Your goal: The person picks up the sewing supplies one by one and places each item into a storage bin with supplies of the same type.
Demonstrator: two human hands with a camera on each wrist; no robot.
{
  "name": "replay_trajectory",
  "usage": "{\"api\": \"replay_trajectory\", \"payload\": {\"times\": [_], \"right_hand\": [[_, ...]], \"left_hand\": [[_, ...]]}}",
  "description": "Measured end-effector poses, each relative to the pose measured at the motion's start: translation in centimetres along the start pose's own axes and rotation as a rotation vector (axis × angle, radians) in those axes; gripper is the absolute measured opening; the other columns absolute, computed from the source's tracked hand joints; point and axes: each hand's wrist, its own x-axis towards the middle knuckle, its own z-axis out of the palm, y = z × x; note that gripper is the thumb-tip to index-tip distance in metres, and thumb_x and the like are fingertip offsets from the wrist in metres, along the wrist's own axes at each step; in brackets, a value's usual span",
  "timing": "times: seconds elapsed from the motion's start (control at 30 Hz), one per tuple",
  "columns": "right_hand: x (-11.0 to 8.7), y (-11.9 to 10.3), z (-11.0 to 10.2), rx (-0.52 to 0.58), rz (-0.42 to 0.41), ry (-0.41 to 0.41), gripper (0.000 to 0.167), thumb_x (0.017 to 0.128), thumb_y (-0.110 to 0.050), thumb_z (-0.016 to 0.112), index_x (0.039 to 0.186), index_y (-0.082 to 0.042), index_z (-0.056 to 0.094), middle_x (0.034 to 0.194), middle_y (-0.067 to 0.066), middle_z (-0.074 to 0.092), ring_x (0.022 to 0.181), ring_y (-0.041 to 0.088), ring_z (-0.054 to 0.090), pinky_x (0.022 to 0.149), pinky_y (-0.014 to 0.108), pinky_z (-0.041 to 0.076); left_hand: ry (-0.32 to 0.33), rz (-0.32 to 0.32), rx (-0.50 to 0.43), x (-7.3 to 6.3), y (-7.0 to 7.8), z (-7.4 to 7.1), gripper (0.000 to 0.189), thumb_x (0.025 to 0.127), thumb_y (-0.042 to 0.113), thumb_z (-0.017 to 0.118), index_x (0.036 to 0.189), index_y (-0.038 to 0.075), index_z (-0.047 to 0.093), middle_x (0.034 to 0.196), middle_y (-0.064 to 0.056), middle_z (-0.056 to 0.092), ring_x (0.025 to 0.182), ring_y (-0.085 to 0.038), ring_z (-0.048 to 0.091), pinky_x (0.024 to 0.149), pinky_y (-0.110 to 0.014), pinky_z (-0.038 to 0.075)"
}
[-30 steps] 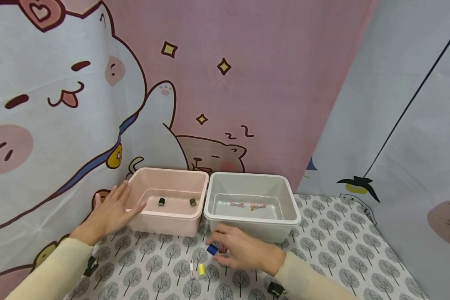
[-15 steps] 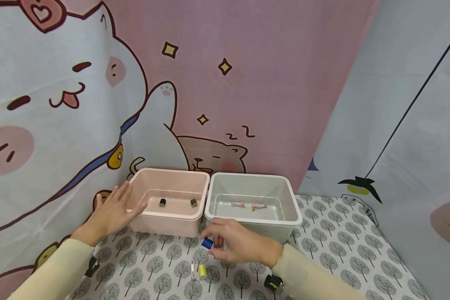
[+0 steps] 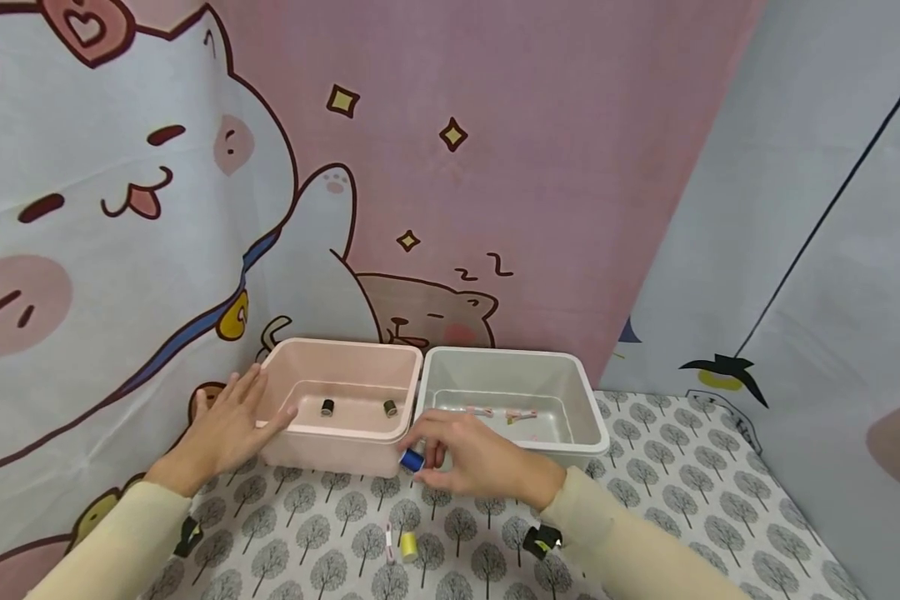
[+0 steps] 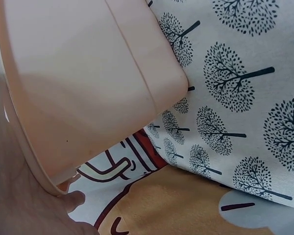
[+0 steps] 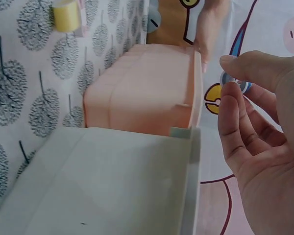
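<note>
Because the right hand (image 3: 465,454) has only a fingertip pinch on the blue spool (image 3: 412,460), a slip is the main risk: it could drop to the tabletop (image 3: 645,533) and roll, maybe into the yellow spool (image 3: 408,547) and slim pink-white piece (image 3: 389,542) at six o'clock. Spool sits by the pink bin's (image 3: 330,452) five o'clock corner, near the grey bin's (image 3: 510,367) seven o'clock corner; carried low, it could clip either rim. The left hand (image 3: 221,429) lies straight-fingered at the pink bin's nine o'clock rim, not clamped; pushing hard there could skid the bin. Hands well apart. Can't tell: whether the spool touches the pink bin, how hard the left hand presses. Right hand blocks the grey bin's seven o'clock corner. Right wrist view: fingers mask most of the spool. Left wrist view crops its hand. Small pinkish pieces (image 3: 521,416) in the grey bin: too blurred to identify.
</note>
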Motion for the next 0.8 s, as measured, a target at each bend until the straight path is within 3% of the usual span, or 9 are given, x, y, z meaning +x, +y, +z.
{"api": "replay_trajectory", "payload": {"times": [0.23, 0.5, 0.8], "right_hand": [[1.0, 0.2, -0.6, 0.008, -0.006, 0.037, 0.043, 0.098, -0.007, 0.093, 0.14, -0.01, 0.08, 0.118, 0.003, 0.081, 0.091, -0.005, 0.072, 0.083, 0.013, 0.065], [2.1, 0.4, -1.3, 0.053, 0.014, 0.044, 0.049, 0.1, -0.01, 0.093, 0.147, -0.013, 0.078, 0.124, 0.005, 0.08, 0.092, -0.005, 0.071, 0.082, 0.019, 0.068], [4.1, 1.2, -2.1, 0.015, -0.044, 0.085, 0.037, 0.101, -0.011, 0.092, 0.137, -0.01, 0.083, 0.122, 0.008, 0.083, 0.094, 0.005, 0.078, 0.085, 0.018, 0.068]], "left_hand": [[-0.002, -0.002, 0.004, -0.1, 0.0, 0.2, 0.112, 0.115, 0.08, 0.044, 0.183, -0.006, 0.022, 0.193, -0.032, 0.016, 0.175, -0.067, 0.02, 0.13, -0.099, 0.005], [0.003, -0.005, 0.007, -0.2, 0.0, -0.1, 0.111, 0.115, 0.08, 0.044, 0.183, -0.005, 0.022, 0.193, -0.032, 0.017, 0.174, -0.067, 0.02, 0.13, -0.099, 0.006], [0.003, -0.008, 0.003, -0.2, 0.1, 0.0, 0.112, 0.114, 0.08, 0.044, 0.183, -0.005, 0.023, 0.193, -0.032, 0.018, 0.174, -0.067, 0.021, 0.129, -0.099, 0.006]]}}
